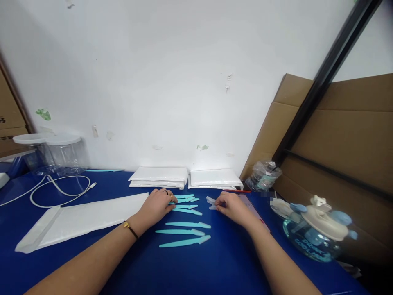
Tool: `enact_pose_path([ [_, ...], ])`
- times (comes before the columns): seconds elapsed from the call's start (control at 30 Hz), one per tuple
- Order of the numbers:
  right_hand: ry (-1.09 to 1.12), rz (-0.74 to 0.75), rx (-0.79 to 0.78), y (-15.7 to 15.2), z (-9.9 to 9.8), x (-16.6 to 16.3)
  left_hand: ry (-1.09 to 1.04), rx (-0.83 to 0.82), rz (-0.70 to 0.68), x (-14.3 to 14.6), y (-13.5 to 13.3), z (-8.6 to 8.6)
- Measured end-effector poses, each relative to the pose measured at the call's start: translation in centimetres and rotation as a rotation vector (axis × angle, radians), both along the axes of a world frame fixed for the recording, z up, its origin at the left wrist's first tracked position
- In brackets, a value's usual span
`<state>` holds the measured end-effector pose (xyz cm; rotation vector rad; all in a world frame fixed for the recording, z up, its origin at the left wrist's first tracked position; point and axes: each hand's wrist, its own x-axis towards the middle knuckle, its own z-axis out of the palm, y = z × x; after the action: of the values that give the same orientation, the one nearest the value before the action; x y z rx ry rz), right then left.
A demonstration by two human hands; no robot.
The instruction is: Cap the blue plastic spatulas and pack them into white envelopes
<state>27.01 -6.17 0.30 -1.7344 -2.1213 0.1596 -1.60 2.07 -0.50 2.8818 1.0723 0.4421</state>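
Several turquoise eyebrow razors (184, 232) lie side by side on the blue table, blades toward the right. My left hand (158, 203) is at the handle ends of the farther razors (187, 206), thumb and fingers closed on them; the handle tips are hidden under it. To their right, my right hand (229, 203) pinches small translucent pieces that look like blade caps (211, 201), held just off the razors' blade ends. The three nearest razors lie apart from both hands.
A long white padded mailer (89, 221) lies left, beside a coiled white cable (61, 200). Folded white mailers (158, 176) rest against the wall. Clear jars (66, 155) stand back left. A transparent drinking bottle (316, 233) and cardboard (344, 164) flank the right.
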Motion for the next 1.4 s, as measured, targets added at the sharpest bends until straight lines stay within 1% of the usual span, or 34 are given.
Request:
enact_pose_path([
  [0.07,-0.049,0.007,-0.039,0.0,-0.3,-0.3,0.028,0.005,-0.013,0.0,0.1,0.1],
  [0.13,-0.088,0.019,-0.043,0.1,-0.5,-0.8,0.044,-0.006,-0.025,0.0,0.1,0.1],
  [0.3,-0.169,0.031,0.034,0.3,-1.1,-1.8,0.02,-0.078,-0.083,-0.3,0.2,0.1],
  [0.37,-0.143,0.061,0.052,0.4,-1.2,-1.9,0.019,-0.107,-0.094,-0.4,0.0,0.1],
  [0.5,-0.003,0.115,0.047,0.3,-1.1,-2.1,0.031,-0.143,-0.061,-0.3,-0.6,0.3],
  [0.57,0.062,0.138,0.034,0.2,-0.9,-2.2,0.055,-0.12,-0.047,-0.1,-0.9,0.4],
  [0.63,0.099,0.159,0.019,0.0,-0.5,-2.3,0.095,-0.049,-0.046,0.0,-1.1,0.5],
  [0.7,0.11,0.174,0.004,-0.1,-0.3,-2.3,0.14,0.033,-0.06,0.2,-1.2,0.7],
  [0.77,0.108,0.18,-0.001,-0.1,-0.3,-2.3,0.178,0.079,-0.071,0.4,-1.3,0.9],
  [0.9,0.089,0.177,0.022,0.3,-0.8,-2.2,0.167,0.055,-0.071,0.3,-1.4,1.2],
  [1.0,0.059,0.166,0.037,0.6,-1.3,-2.1,0.1,0.005,-0.08,0.0,-1.3,1.0],
  [1.1,0.011,0.157,0.029,0.6,-1.6,-2.0,0.08,-0.013,-0.1,-0.2,-1.2,0.8],
  [1.27,-0.036,0.144,0.026,0.4,-1.4,-2.1,0.102,0.014,-0.125,0.3,-1.6,0.8],
  [1.4,-0.026,0.121,0.059,0.2,-1.0,-2.2,0.19,0.054,-0.102,0.8,-1.9,1.0],
])
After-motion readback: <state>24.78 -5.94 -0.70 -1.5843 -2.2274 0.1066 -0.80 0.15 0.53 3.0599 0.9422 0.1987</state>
